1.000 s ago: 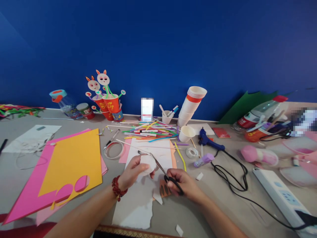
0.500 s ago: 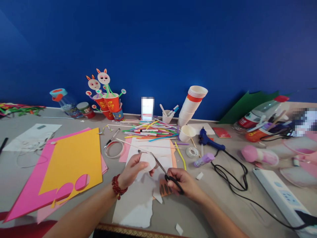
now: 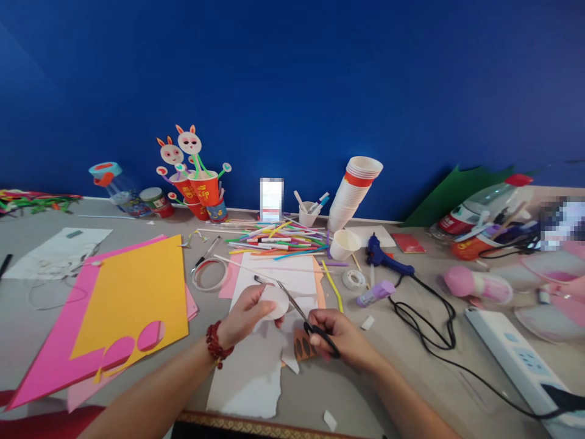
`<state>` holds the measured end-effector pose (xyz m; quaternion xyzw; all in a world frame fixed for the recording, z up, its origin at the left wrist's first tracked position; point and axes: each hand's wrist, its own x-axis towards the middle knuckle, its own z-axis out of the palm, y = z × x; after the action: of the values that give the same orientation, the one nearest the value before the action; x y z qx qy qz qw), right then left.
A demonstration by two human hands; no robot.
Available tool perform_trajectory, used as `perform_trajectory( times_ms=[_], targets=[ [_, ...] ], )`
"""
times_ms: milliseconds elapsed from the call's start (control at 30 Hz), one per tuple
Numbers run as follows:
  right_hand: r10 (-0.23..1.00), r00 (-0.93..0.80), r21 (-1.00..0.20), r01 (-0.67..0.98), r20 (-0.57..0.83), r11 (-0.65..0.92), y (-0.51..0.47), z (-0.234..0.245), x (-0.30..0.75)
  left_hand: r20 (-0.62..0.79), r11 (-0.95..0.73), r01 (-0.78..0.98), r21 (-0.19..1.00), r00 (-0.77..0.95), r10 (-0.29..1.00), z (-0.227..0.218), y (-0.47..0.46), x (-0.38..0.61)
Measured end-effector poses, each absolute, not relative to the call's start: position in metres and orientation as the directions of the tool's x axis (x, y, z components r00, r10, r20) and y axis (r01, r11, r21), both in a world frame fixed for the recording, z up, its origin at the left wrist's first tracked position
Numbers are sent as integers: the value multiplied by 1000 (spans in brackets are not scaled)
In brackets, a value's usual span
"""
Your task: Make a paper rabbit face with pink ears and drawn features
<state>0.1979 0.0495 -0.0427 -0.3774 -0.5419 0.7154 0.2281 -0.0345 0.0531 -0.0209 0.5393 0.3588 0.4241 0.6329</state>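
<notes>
Between the thumb and fingers of my left hand (image 3: 249, 317) is a round white paper disc (image 3: 276, 301), held above the sheets on the table. My right hand (image 3: 340, 338) grips black-handled scissors (image 3: 296, 303), its fingers in the loops. The blades point up and left, at the disc's right edge; whether they are parted I cannot tell. Beneath both hands lie white paper (image 3: 247, 381) with a torn edge and an orange-brown piece (image 3: 302, 345) with dark ovals. A small white offcut (image 3: 290, 360) rests beside it.
Pink card (image 3: 55, 360) and yellow card (image 3: 137, 286) with round cut-outs lie left. Behind are coloured pens and sticks (image 3: 278, 235), rabbit-faced cups (image 3: 204, 186) and stacked paper cups (image 3: 350, 195). A blue glue gun (image 3: 388, 259), its black cord and a power strip (image 3: 516, 353) occupy the right.
The disc has turned slightly in my left hand and shows a rounder face. My right hand and the scissors stay almost where they were.
</notes>
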Motion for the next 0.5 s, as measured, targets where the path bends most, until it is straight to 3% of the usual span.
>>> perform_trajectory(
  times_ms=[500],
  targets=[
    [736,-623,-955,66,-266,-289,50,-44,198,-59,161,-224,961,402,914,-19,52,-33]
  ],
)
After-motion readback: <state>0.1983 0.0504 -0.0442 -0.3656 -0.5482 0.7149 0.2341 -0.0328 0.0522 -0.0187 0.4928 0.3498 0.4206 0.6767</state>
